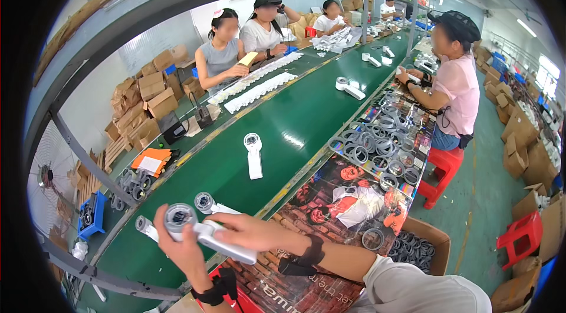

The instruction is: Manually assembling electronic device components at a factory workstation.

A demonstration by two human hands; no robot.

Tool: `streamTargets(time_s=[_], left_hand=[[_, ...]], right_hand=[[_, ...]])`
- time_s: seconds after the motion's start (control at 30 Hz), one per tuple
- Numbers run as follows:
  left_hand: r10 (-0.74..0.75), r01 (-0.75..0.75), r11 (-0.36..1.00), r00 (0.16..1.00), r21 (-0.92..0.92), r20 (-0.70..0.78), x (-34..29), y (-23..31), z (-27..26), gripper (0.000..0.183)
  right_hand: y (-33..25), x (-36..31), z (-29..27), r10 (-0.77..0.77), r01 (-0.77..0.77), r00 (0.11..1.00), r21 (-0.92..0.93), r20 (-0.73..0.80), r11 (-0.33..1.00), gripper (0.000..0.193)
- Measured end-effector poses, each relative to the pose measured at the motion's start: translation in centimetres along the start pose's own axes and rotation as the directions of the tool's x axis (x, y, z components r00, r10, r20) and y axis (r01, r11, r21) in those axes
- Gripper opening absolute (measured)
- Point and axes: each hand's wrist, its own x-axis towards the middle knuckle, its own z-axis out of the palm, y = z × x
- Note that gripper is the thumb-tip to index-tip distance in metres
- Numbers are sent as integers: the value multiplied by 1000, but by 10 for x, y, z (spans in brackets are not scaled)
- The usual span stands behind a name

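Observation:
Both my hands hold a white handheld fan (233,250) low over the near edge of the green belt. My left hand (184,254) grips around its round head, which has a grey ring and a dark middle. Across the neck and upper handle lies my right hand (253,231), its fingers closed on the fan. Just beyond my hands, another white fan (204,202) rests on the belt, its handle partly covered by my right hand. A further fan (145,226) sits left of my left hand, partly hidden. Dark straps circle both wrists.
The green belt (283,118) carries more fans, one (253,157) ahead of me. Grey rings (377,142) lie heaped on the poster-covered table (330,195); a carton (441,239) below holds more. A metal shelf frame (88,165) stands left. Co-workers sit along both sides.

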Motion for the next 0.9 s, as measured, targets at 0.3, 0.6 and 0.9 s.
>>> streamTargets(time_s=[0.3,0.6,0.9], left_hand=[[172,-175,984,978,16,119,22,-65,-49,50],[-130,144,908,990,394,-63,31,-53,-88,55],[-145,75,903,980,423,136,24,-37,-83,46]], right_hand=[[15,2,36,178,-274,935,311,306,910,49],[93,44,81,385,-382,922,270,44,884,40],[152,73,16,-304,-32,899,-738,-317,674,44]])
